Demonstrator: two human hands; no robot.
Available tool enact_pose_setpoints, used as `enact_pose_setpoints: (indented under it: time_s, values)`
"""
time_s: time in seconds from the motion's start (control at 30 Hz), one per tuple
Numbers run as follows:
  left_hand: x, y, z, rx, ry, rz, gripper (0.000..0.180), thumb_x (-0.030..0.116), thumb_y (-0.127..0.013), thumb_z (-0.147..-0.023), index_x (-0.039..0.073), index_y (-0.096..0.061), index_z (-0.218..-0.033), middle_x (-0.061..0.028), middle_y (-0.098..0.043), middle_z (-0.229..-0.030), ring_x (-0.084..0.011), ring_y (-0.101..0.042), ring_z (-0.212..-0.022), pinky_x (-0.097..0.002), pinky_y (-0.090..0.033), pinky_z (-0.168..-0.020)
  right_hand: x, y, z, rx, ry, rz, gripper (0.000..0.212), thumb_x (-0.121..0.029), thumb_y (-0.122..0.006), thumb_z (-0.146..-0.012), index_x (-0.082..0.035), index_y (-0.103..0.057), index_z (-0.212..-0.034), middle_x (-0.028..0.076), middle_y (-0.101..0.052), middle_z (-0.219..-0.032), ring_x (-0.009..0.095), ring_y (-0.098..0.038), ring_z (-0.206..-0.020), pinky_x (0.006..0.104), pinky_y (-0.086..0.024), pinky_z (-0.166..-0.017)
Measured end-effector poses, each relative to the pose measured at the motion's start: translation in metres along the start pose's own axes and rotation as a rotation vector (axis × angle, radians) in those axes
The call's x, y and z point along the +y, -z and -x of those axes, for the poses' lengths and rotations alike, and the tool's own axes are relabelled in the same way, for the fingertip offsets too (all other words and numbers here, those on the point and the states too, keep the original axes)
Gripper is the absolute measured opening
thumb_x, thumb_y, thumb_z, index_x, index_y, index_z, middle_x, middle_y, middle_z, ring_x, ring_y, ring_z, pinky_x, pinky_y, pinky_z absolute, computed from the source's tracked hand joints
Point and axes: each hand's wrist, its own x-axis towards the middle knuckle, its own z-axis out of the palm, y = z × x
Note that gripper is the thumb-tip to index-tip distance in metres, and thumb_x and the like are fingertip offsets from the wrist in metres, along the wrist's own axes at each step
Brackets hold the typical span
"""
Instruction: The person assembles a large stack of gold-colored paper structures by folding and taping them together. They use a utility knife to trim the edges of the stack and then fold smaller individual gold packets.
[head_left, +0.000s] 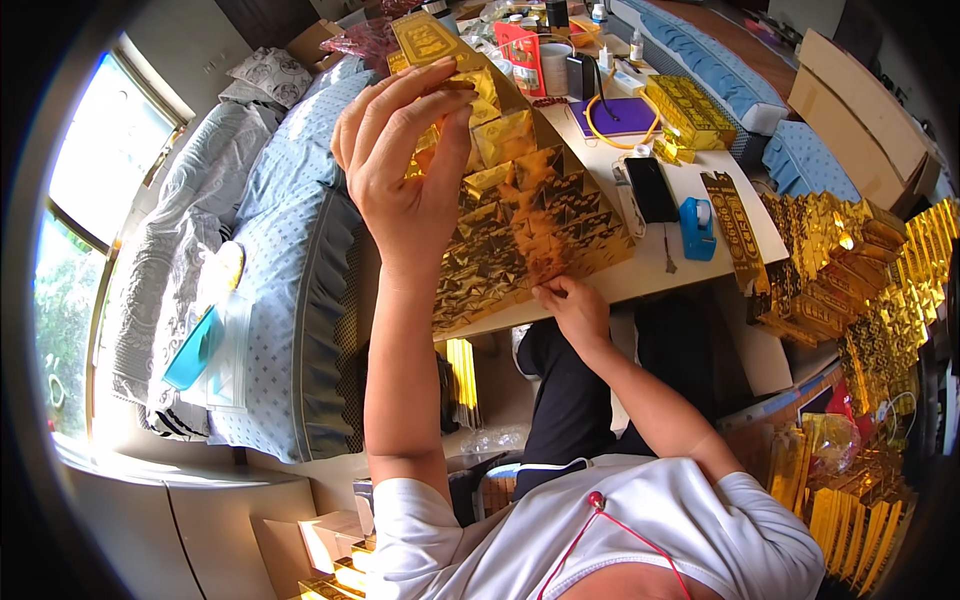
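A large gold foil sheet (510, 225), creased all over in small triangles, lies over the near left part of the white table. My right hand (575, 310) is closed at its near edge, thumb and fingertips pinching that edge. Raised over the sheet's left side is my left hand (405, 150), thumb and index fingertip brought together in a pinch. Whatever is between those fingertips, if anything, blends into the gold behind. Folded gold foil pieces (500, 135) and a flat gold panel (428, 42) appear beyond the left hand.
On the table are a black phone (652, 190), a blue tape dispenser (697, 228), a purple notebook (618, 115) and a gold packet stack (690, 112). Folded gold stacks (830, 265) fill the right side. A blue-covered sofa (300, 270) stands left.
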Motion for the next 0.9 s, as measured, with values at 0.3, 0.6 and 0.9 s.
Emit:
enact_pose_setpoints:
  time_s: [0.3, 0.6, 0.9]
  values:
    - [0.003, -0.005, 0.002, 0.086, 0.09, 0.134, 0.019, 0.005, -0.076, -0.079, 0.009, -0.071, -0.097, -0.0008, -0.074, -0.106, -0.0208, -0.064, -0.103, -0.0342, -0.04, -0.098, 0.004, 0.0, -0.003, -0.006, 0.051, 0.065, 0.037, -0.048, -0.07, -0.087, -0.01, -0.074, -0.083, 0.012, -0.069, -0.071, 0.032, -0.068, -0.071, 0.042, -0.051, -0.062]
    - [0.003, -0.006, 0.001, 0.081, 0.178, 0.231, 0.024, 0.001, -0.076, -0.08, 0.009, -0.068, -0.101, -0.0003, -0.073, -0.102, -0.02, -0.062, -0.098, -0.0333, -0.042, -0.095, 0.009, 0.004, -0.009, -0.005, 0.333, 0.563, 0.039, -0.044, -0.07, -0.086, -0.009, -0.068, -0.07, 0.014, -0.063, -0.061, 0.034, -0.066, -0.062, 0.0452, -0.05, -0.055]
    - [0.007, -0.006, 0.003, 0.09, 0.281, 0.299, 0.015, 0.004, -0.075, -0.085, 0.008, -0.068, -0.099, -0.0005, -0.073, -0.101, -0.0181, -0.061, -0.097, -0.0319, -0.044, -0.094, -0.113, 0.083, -0.051, -0.631, 0.347, -0.914, 0.036, -0.037, -0.062, -0.099, -0.006, -0.068, -0.117, 0.008, -0.071, -0.113, 0.019, -0.068, -0.098, 0.0339, -0.054, -0.082]
